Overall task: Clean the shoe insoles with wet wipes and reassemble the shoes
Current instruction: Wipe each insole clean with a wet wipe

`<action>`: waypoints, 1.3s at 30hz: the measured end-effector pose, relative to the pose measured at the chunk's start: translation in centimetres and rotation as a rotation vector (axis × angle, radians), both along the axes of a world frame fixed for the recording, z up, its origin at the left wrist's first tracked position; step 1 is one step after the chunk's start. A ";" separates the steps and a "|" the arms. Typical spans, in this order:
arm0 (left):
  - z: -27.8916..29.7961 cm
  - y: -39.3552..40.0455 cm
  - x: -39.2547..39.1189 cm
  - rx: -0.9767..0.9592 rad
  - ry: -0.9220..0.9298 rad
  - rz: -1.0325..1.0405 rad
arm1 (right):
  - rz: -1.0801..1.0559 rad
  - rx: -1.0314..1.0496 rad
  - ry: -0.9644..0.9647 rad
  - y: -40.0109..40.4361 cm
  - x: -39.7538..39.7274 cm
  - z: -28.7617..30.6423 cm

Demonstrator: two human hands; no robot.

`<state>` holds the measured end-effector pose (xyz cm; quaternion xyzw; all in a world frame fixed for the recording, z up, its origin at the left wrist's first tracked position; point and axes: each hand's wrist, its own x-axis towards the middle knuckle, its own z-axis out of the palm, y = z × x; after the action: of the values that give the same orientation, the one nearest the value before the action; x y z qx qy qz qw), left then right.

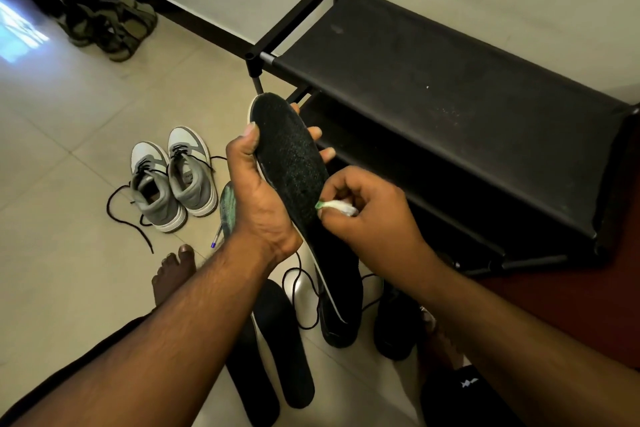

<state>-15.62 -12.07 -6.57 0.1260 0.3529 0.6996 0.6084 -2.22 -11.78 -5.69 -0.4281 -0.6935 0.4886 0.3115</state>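
Mid-cleaning: a black insole [291, 163] is being gripped along its edges by the left hand [258, 191], while a wipe [337, 207] is being pinched in the right hand [367, 208] against its heel end. Below the grip, two insoles [277, 343] are lying out, possibly already wiped; the black shoes [341, 305] are not yet reassembled.

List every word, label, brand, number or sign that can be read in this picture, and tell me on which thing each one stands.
No text can be read here.
Tongue of the right grey-and-white high-top sneaker: a small printed label, too blurred to read.
Black garment at the bottom right: a small white zigzag logo, no letters.
Black foam insole held in the hands: no print visible.
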 end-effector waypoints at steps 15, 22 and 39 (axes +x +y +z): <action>0.6 -0.3 0.2 -0.092 0.031 0.000 | 0.063 0.041 0.000 -0.7 -0.4 0.5; 0.1 -0.4 0.5 -0.105 0.059 -0.015 | -0.136 -0.019 -0.094 1.6 0.7 -0.3; 0.3 -0.3 0.7 -0.114 0.064 -0.004 | -0.148 0.023 -0.121 1.5 0.8 -0.5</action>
<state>-14.97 -12.40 -6.25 0.1143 0.4111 0.6727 0.6045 -1.42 -10.28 -6.16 -0.5034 -0.6830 0.4297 0.3090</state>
